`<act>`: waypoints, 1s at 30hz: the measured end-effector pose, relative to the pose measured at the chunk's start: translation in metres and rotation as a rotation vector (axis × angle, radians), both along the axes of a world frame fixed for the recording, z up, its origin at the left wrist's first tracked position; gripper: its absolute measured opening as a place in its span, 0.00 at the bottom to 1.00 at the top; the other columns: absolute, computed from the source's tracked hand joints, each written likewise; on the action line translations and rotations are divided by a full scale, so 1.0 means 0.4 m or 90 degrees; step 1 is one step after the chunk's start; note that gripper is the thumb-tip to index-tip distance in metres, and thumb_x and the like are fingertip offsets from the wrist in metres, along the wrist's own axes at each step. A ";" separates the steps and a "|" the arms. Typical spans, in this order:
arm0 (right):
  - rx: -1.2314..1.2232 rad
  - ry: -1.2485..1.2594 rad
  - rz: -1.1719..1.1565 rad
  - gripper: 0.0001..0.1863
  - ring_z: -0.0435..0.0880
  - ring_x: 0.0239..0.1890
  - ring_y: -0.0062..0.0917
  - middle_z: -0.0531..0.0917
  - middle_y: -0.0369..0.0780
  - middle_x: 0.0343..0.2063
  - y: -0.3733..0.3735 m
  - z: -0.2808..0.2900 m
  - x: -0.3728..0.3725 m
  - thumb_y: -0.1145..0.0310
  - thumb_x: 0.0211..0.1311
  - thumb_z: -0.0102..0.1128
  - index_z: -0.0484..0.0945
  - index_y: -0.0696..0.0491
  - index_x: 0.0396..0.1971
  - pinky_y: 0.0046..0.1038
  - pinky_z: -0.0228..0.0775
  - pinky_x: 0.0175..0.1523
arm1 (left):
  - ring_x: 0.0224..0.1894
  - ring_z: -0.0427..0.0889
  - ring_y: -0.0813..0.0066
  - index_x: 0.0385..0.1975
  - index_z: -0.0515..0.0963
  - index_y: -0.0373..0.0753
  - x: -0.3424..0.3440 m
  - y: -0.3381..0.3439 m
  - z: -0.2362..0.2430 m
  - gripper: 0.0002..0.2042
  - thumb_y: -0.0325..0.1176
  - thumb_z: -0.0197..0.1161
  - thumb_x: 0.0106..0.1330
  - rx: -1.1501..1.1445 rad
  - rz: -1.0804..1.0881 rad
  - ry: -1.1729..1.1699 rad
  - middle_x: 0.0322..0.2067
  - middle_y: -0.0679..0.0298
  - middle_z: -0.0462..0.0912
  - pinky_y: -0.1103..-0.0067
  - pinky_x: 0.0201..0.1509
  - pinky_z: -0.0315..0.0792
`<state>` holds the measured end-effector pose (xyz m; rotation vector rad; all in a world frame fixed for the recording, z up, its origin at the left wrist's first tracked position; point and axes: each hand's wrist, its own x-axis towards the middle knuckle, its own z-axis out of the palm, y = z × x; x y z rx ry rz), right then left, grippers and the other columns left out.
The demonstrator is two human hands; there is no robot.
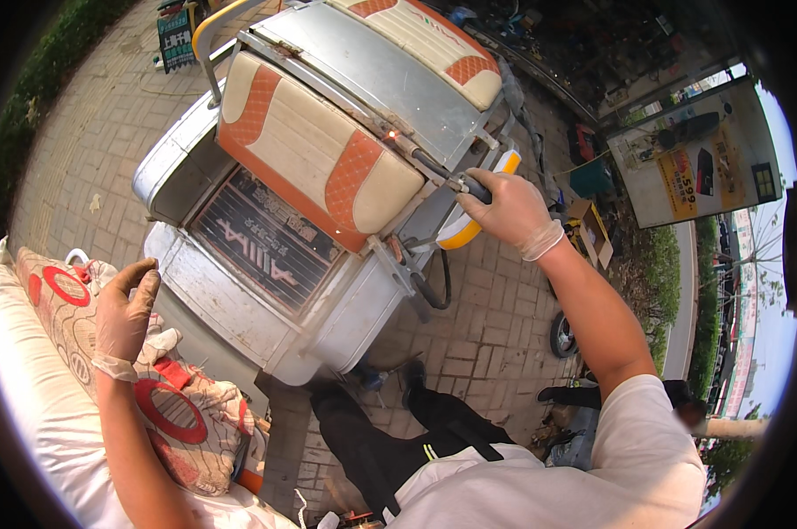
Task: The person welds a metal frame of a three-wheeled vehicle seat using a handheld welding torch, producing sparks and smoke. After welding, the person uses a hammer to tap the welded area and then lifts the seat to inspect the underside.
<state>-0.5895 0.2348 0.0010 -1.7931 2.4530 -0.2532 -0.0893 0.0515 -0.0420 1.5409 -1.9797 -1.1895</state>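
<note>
Thin pale gloves cover both hands. In the head view my right hand grips a dark-handled tool with a slim shaft, angled up-left along the metal frame behind a cream-and-orange seat back. A small orange glow shows near the shaft's far end. Below my grip is a yellow-and-white curved armrest. My left hand is raised with fingers curled together at lower left; anything between them is too small to make out. It is beside a patterned red-and-cream cloth.
A silver vehicle body carries the seats, on brick paving. At right are a hanging sign board, a cardboard box, a loose wheel and what looks like another person's dark-clothed leg. A hedge edges the left.
</note>
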 end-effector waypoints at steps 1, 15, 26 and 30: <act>0.004 -0.001 -0.005 0.20 0.88 0.40 0.47 0.89 0.49 0.37 0.002 0.002 -0.002 0.57 0.62 0.69 0.86 0.54 0.49 0.40 0.81 0.47 | 0.51 0.85 0.71 0.54 0.82 0.28 0.000 0.000 -0.001 0.17 0.35 0.65 0.74 0.001 0.000 0.002 0.47 0.55 0.89 0.76 0.58 0.76; -0.012 0.007 0.013 0.20 0.87 0.40 0.46 0.88 0.48 0.34 -0.027 -0.024 -0.001 0.53 0.64 0.65 0.86 0.55 0.46 0.44 0.80 0.45 | 0.52 0.85 0.70 0.54 0.83 0.28 0.003 -0.002 -0.001 0.17 0.36 0.65 0.75 0.000 -0.009 -0.009 0.47 0.54 0.89 0.76 0.59 0.75; -0.005 0.015 0.016 0.18 0.87 0.38 0.46 0.87 0.48 0.32 -0.028 -0.024 -0.002 0.54 0.63 0.65 0.86 0.52 0.44 0.44 0.79 0.43 | 0.51 0.85 0.70 0.55 0.82 0.28 0.001 0.000 0.001 0.18 0.37 0.65 0.74 -0.009 -0.007 -0.019 0.48 0.55 0.89 0.75 0.59 0.76; -0.019 0.026 0.022 0.18 0.87 0.37 0.46 0.88 0.47 0.32 -0.004 -0.024 0.000 0.53 0.63 0.66 0.86 0.52 0.44 0.44 0.80 0.43 | 0.51 0.85 0.71 0.55 0.83 0.29 0.003 -0.002 -0.004 0.18 0.36 0.65 0.74 -0.005 -0.006 -0.002 0.48 0.56 0.89 0.76 0.58 0.76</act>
